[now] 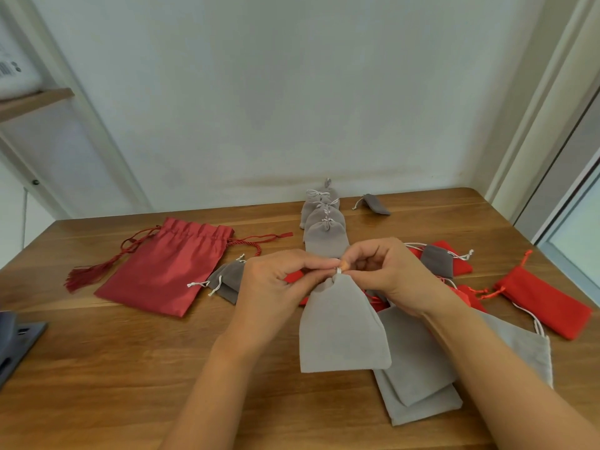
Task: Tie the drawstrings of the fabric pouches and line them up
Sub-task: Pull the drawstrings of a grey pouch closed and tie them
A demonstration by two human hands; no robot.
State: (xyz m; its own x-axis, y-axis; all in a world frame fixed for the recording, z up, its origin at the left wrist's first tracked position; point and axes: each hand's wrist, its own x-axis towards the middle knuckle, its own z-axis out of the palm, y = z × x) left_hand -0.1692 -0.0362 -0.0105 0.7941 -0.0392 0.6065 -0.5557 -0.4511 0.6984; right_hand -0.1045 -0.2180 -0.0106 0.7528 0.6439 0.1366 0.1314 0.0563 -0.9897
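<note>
1. Looking down from the head camera, a person's left hand (276, 282) and right hand (389, 274) meet above a wooden table (130, 368). The fingers are curled, and thumbs and forefingers pinch the white drawstring (338, 271) at the gathered neck of a light grey pouch (341, 329).
2. The pouch slopes down from that pinch toward the person. Whether its lower edge rests on the table is unclear.
3. Beyond it, a row of tied grey pouches (324, 225) runs toward the wall. Untied grey pouches (418, 368) lie flat under the right forearm.
4. The step appears to be knotting. It likely goes best with the neck bunched tight and both cord ends pulled evenly, then the pouch laid at the row's near end.
</note>
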